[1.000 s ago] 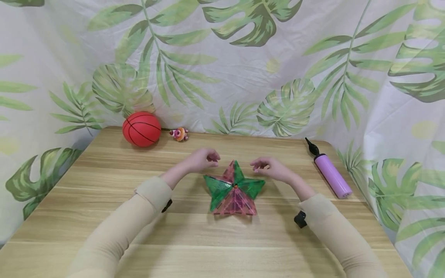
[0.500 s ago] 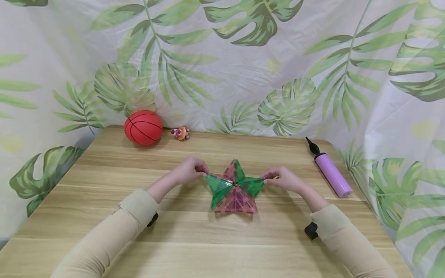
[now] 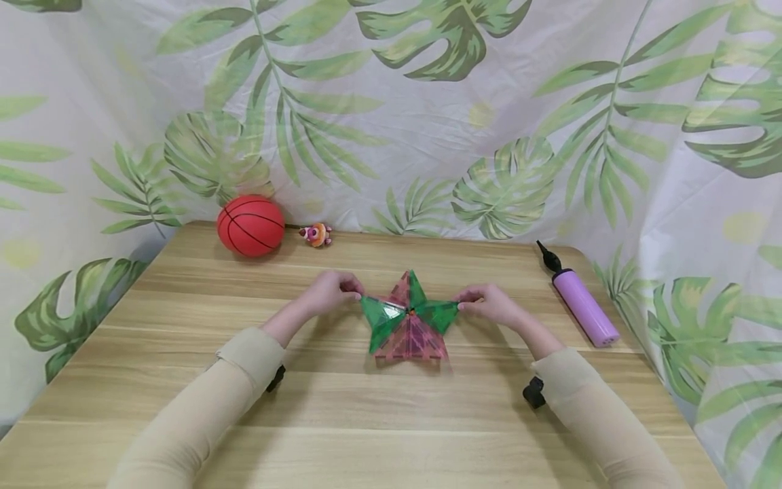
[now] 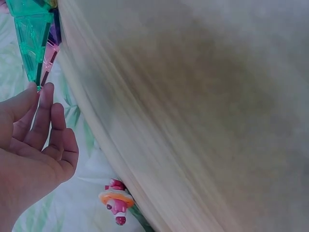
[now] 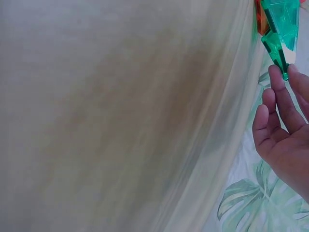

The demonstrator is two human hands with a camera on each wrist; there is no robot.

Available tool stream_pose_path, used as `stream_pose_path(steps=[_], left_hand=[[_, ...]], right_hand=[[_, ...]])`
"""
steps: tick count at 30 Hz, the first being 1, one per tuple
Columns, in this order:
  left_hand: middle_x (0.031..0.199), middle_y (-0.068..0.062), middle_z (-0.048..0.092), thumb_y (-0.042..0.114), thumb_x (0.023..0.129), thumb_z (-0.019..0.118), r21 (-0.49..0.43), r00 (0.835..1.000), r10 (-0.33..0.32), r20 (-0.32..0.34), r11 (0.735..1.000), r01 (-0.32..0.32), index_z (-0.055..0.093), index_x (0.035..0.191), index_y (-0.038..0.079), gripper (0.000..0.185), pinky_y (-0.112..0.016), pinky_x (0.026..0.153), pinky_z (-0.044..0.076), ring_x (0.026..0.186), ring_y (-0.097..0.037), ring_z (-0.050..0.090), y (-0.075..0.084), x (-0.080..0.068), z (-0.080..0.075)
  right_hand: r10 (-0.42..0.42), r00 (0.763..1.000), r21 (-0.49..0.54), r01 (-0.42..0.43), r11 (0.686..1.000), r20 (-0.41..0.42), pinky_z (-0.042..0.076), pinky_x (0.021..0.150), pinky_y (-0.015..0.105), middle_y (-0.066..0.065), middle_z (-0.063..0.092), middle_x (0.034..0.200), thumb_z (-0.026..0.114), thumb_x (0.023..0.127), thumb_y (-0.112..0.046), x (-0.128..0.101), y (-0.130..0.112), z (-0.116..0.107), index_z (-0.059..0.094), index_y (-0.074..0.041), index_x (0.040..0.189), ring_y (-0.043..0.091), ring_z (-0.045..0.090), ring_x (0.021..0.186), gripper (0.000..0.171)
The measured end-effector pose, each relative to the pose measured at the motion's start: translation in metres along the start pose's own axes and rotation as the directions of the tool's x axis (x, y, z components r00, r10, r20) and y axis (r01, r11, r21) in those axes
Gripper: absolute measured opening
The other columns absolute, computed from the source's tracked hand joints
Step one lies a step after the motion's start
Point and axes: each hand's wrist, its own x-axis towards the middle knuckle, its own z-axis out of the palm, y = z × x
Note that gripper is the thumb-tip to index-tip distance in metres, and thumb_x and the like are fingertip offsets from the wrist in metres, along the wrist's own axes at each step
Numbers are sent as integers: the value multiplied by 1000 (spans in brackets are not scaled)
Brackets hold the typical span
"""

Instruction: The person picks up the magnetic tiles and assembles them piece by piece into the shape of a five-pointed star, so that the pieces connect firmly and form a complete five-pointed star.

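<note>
A five-pointed star of see-through green and pink magnetic tiles is over the middle of the table. My left hand pinches its left green tip between thumb and index finger. On the opposite side, my right hand pinches the right green tip in the same way. The left wrist view has the green point at the upper left, its end between the fingertips, with a pink tile behind. At the upper right of the right wrist view, the other green point narrows into the pinch.
Toward the back left of the wooden table are a red basketball and a small pink figurine with an orange ring. A purple hand pump with a black nozzle lies along the right side. Leaf-patterned cloth hangs behind.
Both hands have come down from beside the star's top and taken hold of its side tips. Since half a second ago, the star has shifted upward in the head view with them.
</note>
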Motion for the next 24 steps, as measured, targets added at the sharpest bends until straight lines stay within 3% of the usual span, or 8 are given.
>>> stream_pose_path(steps=[10,13,20,24], left_hand=[[90,-9,69,9,89,65,8,997,-56,-49,998,57,69,95,4,9,-35,80,49,85,-19,61,-13,18,-3],[90,-10,69,8,88,64,14,997,-45,-61,999,46,69,96,3,10,-36,81,49,85,-20,62,-16,20,-4],[90,-11,69,7,87,65,16,997,-33,-71,999,35,69,97,0,12,-36,80,49,84,-21,62,-16,20,-5],[98,-14,69,11,90,63,67,997,-30,-70,997,35,67,105,-1,20,-39,85,48,92,-25,61,-9,19,-9]], right_hand=[[49,998,20,-48,999,-33,49,86,40,8,69,106,62,92,-16,24,6,0,68,-9,112,23,62,101,22],[62,997,28,-61,998,-36,48,88,41,8,69,107,62,92,-17,29,7,1,69,-10,112,23,61,103,22],[68,997,54,-66,996,-37,48,86,38,7,68,108,60,93,-17,33,10,1,68,-11,112,21,61,101,21],[22,998,-3,-22,1000,-59,47,81,34,14,66,112,59,93,-14,27,4,-9,66,-6,116,24,60,98,25]])
